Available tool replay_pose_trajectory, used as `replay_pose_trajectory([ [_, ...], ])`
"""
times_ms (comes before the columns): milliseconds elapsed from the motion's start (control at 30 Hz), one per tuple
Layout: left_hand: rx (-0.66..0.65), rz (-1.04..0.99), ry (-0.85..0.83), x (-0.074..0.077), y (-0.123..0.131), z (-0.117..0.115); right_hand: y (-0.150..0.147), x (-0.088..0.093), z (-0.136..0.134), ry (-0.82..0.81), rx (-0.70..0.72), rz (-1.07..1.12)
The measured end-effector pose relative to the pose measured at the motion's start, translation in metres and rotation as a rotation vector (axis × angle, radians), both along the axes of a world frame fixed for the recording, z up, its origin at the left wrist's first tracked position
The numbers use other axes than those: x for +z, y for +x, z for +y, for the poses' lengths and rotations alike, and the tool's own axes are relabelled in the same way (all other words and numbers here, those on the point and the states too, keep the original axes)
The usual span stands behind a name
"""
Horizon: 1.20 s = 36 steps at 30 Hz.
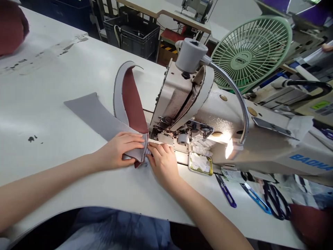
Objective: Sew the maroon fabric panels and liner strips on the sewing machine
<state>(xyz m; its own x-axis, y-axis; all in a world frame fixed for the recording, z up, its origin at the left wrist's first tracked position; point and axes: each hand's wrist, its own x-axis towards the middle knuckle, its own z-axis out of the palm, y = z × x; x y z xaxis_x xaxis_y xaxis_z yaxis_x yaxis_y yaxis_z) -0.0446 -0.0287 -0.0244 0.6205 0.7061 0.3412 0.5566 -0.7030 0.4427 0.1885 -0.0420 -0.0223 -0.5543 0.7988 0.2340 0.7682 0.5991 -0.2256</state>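
Note:
A grey fabric piece (91, 113) lies on the white table, joined or laid together with a dark red strip (134, 100) that has a grey backing and curls upward. My left hand (122, 149) holds the stacked layers, fingers bent over the grey top and the thumb at the near side. Against the layers' right edge, my right hand (163, 163) pinches the fabric with its fingertips. Both hands are just in front of the sewing machine's needle area (156, 132). The exact edge between the fingertips is partly hidden.
The sewing machine (223, 100) stands at the right with a lit lamp (229, 148). A small tin (200, 163) of white scraps sits beside its base. Thread snips (225, 191), a blue cutter (256, 198) and black-handled scissors (276, 200) lie at right. Behind is a green fan (249, 52).

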Motion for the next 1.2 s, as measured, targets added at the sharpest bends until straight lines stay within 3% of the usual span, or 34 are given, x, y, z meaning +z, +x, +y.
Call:
replay_pose_trajectory([
  [333,-0.024,0.034,0.035,-0.008,-0.002,0.0,0.002,-0.002,0.002,0.01,0.018,0.05],
  [567,-0.078,0.189,0.118,0.005,0.002,0.0,0.004,0.001,0.002,0.023,0.031,0.11],
  [767,-0.109,0.279,0.125,0.01,-0.001,0.001,0.022,0.008,0.0,-0.086,-0.022,0.206],
  [933,-0.109,0.27,0.092,0.011,-0.002,0.001,0.024,-0.002,0.002,-0.169,0.111,0.326],
  [1200,-0.132,0.142,0.041,0.005,-0.002,0.001,0.017,-0.004,-0.002,-0.08,0.188,0.275],
])
